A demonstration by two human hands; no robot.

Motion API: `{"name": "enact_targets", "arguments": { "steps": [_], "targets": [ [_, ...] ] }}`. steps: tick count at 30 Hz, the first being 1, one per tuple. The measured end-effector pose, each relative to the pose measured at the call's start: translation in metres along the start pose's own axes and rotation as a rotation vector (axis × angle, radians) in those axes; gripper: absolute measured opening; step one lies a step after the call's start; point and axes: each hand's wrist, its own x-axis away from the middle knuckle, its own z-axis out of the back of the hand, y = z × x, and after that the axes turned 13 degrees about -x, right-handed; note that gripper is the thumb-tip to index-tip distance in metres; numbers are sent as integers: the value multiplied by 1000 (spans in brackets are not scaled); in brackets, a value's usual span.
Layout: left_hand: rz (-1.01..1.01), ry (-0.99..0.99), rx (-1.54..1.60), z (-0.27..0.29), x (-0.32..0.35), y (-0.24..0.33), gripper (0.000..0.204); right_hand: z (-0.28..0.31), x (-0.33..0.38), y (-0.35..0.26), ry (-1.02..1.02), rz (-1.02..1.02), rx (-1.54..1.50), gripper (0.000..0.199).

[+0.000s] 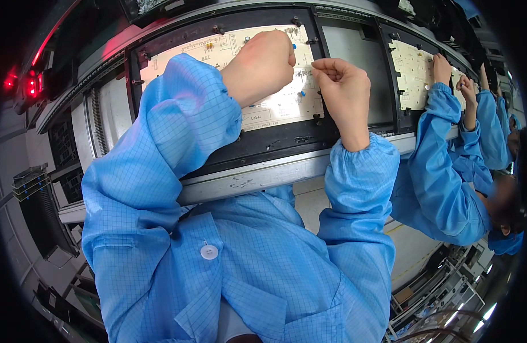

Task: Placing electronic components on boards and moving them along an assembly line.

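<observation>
Circuit board (275,106) lies under both our hands: left hand (262,64) fisted above it, right hand (344,86) pinched narrow at its right edge.

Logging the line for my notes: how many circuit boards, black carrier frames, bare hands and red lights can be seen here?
Circuit boards: 2, the near board and the far board
Black carrier frames: 2, near frame, far frame
Bare hands: 4, left hand, right hand, a co-worker's two
Red lights: 2
Total: 10
</observation>
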Motion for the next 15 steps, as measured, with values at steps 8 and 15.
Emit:
{"name": "enact_targets", "arguments": {
  "steps": [8, 15],
  "targets": [
    [30, -16, -53, -10, -2, 0, 15, -5, -2, -2, 28, 1, 105, 17],
    [-14, 42, -68, -20, -3, -4, 12, -23, 8, 3, 93, 416, 457, 14]
  ]
}}
